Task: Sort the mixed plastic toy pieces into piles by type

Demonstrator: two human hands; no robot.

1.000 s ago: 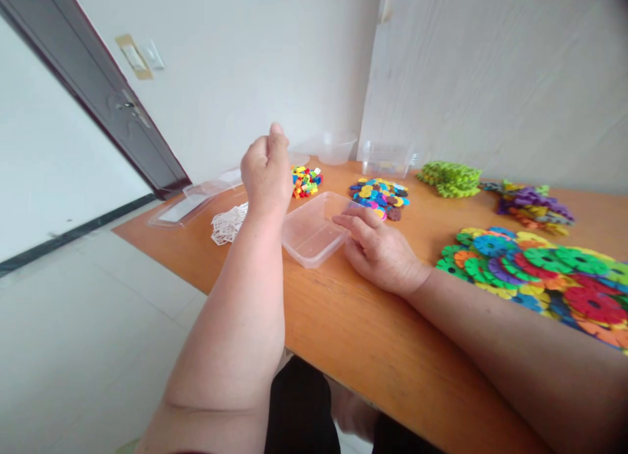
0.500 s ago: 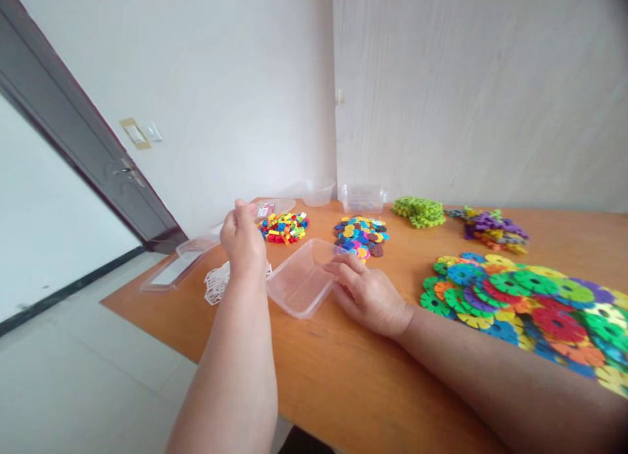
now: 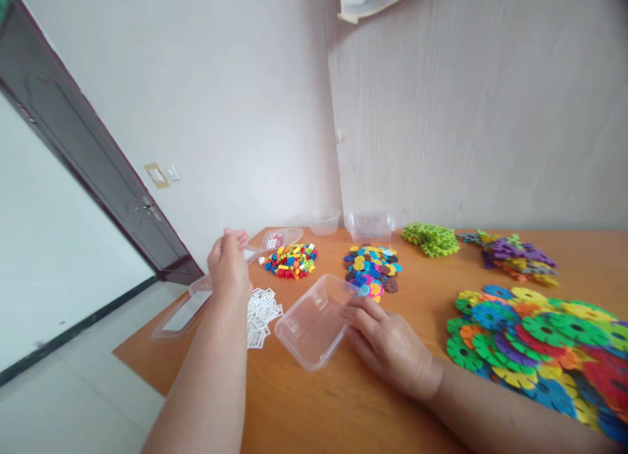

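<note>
A clear rectangular plastic container [image 3: 314,326] sits tilted near the middle of the wooden table. My right hand [image 3: 392,346] grips its right rim, fingers bent over the edge. My left hand [image 3: 229,264] is raised at the left, past the white lattice pieces [image 3: 261,316]; its fingers look stretched out to the right and I see nothing in them. The left forearm covers part of that white pile. Behind the container lie small colourful bricks [image 3: 292,262] and notched round discs [image 3: 370,267].
Large flower-shaped discs [image 3: 530,336] spread across the right side. Green interlocking pieces [image 3: 430,238] and a mixed purple pile [image 3: 523,254] lie farther back. Stacked clear containers [image 3: 371,226] and a clear bowl [image 3: 324,220] stand by the wall. Clear lids [image 3: 182,315] rest at the left edge.
My view has tilted up, so the table appears lower. My left hand has shifted left, uncovering more of the white pieces. My right hand keeps its hold on the container.
</note>
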